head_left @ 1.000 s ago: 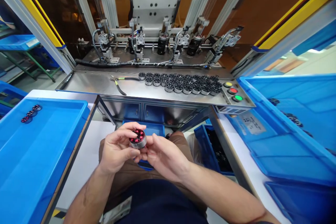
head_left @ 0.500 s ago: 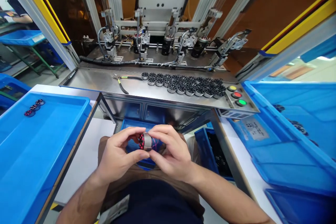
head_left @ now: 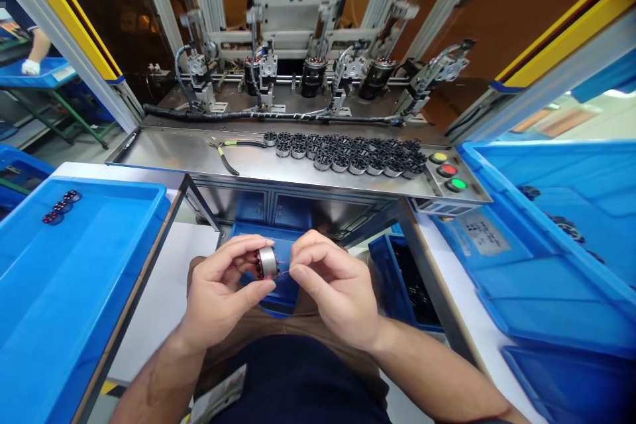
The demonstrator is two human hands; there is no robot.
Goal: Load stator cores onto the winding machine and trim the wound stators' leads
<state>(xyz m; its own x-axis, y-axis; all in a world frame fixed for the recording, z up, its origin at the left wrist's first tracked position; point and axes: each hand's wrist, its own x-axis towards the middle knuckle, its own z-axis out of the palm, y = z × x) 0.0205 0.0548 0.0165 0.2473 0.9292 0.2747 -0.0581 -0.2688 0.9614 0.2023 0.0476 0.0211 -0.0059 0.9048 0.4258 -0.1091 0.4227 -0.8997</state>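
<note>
**Bench station: one wound stator in hand**

Head view, the only view.

- Left hand: closed round a small metal stator, thumb under it and fingertips over its top. The stator is held on its side above the person's lap, below the front edge of the steel shelf; dark red windings show at its left end.
- Right hand: just beside the stator on its right, thumb and forefinger pinched on a thin reddish wire lead that runs out from the stator. The other fingers are curled in.
- Steel shelf, contents: a packed group of unwound stator cores towards the right; a pair of pliers with green-tipped handles to the left of them; three round buttons at the right end, yellow, red and green.
- Behind the shelf: a row of machine fixtures with cables, several holding dark cylindrical parts.
- Left: a large blue tray with three small red-wound pieces in a line at its far corner.
- Right: a large blue bin, a few dark parts deep inside it.
- Under the shelf: a small blue box of dark parts, right of the person's knee.
- Far left: another person's gloved hand at a blue tray, well apart.
</note>
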